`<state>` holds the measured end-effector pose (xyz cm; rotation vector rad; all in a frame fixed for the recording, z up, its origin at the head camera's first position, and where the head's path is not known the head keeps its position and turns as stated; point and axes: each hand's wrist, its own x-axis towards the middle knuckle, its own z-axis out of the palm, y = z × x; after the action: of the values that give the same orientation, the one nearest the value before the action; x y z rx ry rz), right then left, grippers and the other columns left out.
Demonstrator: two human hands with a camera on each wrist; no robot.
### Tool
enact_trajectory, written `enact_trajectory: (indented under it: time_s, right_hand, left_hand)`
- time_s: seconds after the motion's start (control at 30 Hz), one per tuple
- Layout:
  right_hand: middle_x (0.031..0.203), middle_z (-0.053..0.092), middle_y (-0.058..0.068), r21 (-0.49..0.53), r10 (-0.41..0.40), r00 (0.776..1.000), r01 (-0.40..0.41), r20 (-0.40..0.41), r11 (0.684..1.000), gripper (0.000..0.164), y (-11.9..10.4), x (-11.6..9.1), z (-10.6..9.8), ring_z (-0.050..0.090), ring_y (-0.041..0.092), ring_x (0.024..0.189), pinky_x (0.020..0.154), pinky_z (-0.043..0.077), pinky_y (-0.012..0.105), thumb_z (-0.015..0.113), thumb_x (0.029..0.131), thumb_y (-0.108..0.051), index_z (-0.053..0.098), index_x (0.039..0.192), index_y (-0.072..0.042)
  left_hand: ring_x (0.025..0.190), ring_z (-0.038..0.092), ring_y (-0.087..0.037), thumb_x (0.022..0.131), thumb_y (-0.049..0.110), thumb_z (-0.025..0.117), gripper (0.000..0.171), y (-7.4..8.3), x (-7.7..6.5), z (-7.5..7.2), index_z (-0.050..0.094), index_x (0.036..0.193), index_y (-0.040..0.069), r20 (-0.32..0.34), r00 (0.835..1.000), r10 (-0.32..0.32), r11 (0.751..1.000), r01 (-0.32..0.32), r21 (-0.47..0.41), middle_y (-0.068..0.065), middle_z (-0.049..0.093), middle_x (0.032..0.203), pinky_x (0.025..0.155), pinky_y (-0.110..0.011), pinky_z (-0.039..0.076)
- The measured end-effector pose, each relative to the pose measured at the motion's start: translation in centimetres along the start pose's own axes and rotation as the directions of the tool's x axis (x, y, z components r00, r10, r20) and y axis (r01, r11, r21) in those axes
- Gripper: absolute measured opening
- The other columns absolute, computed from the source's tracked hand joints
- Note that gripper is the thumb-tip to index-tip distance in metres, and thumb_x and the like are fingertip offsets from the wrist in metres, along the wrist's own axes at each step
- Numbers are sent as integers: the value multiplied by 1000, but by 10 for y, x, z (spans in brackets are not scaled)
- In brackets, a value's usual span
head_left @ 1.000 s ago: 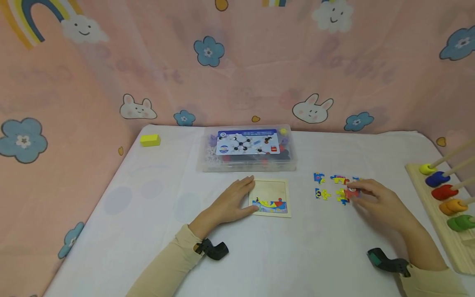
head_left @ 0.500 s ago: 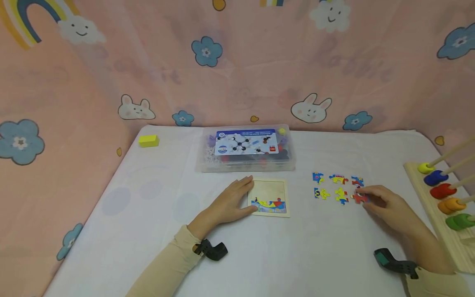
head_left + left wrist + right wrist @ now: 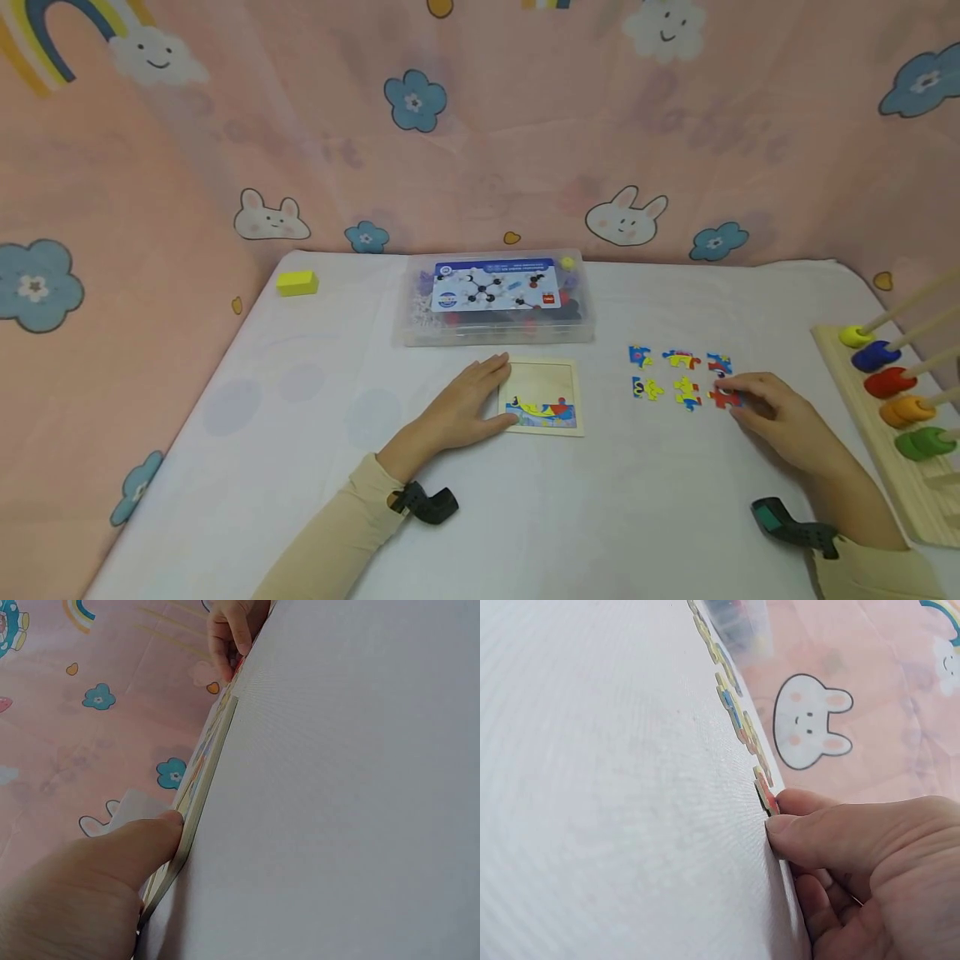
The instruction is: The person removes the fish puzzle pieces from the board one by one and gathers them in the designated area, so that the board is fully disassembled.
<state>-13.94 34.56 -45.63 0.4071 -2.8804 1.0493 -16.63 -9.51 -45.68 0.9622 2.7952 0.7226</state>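
Head view: the left hand [image 3: 457,412] rests on the wooden frame [image 3: 542,379], fingers straight; the right hand [image 3: 787,425] pinches the red puzzle piece [image 3: 723,399] beside other pieces [image 3: 687,392]. Left wrist view: a thumb [image 3: 154,836] touches the frame. Right wrist view: thumb and finger [image 3: 806,801] hold the red piece

White-covered worktop [image 3: 600,508]: yellow block [image 3: 297,283], clear molecular-model case [image 3: 498,337], wooden puzzle tray [image 3: 540,378], six jigsaw pieces [image 3: 686,392], wooden bead stacker [image 3: 862,406].

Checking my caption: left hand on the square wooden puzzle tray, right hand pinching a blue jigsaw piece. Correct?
Not blue: in the head view, the right hand pinches a mostly red jigsaw piece. The left hand is on the tray.
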Motion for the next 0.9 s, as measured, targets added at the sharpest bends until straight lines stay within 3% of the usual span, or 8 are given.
enact_trajectory:
  time_s: [0.3,0.5,0.57,0.63,0.77,0.9]
  right_hand:
    - [119,50,19,14,4,999,-3,-44,1000,32,-4,-1,2,24,-28,103,82,20,-11,61,92,-10,56,121,1]
    - [122,52,23,14,35,995,-34,-97,999,38,-22,-1,1,27,-30,101,80,24,-11,60,93,-15,52,125,3]
    - [122,53,21,1,48,995,-48,-90,999,37,-32,1,3,33,-24,98,78,27,-10,60,93,-17,54,126,1]
    - [123,53,19,-23,59,996,-61,-66,998,36,-43,2,6,44,-8,107,81,33,-4,60,94,-19,55,126,-3]
    - [119,57,14,-51,12,999,-13,-31,999,34,-66,8,18,50,13,102,82,40,10,63,91,-18,59,122,-6]
    - [120,59,9,-7,-46,999,46,15,999,34,-87,13,31,53,15,103,84,44,15,63,92,-18,59,123,-7]
  left_hand:
    - [145,23,-21,90,45,60,76,1,-1,-1,33,146,2,2,1000,-3,1000,3,-5,-9,26,156,120,-36,18]
    - [145,21,-21,91,46,59,77,2,0,-2,31,147,1,24,1000,1,1000,-1,3,-10,24,157,120,-36,17]
    - [146,19,-20,91,46,57,77,2,1,-3,30,147,2,42,999,3,1000,-3,7,-9,22,157,121,-35,15]
    - [146,18,-19,91,46,57,77,2,1,-4,29,148,1,58,998,6,1000,-7,12,-9,21,157,121,-35,14]
    - [147,15,-19,91,48,56,79,2,1,-5,27,148,2,88,996,8,1000,-11,26,-9,18,158,121,-36,13]
    - [147,13,-20,91,49,56,80,4,-3,-7,25,149,3,116,993,4,999,-9,40,-8,16,159,121,-38,13]
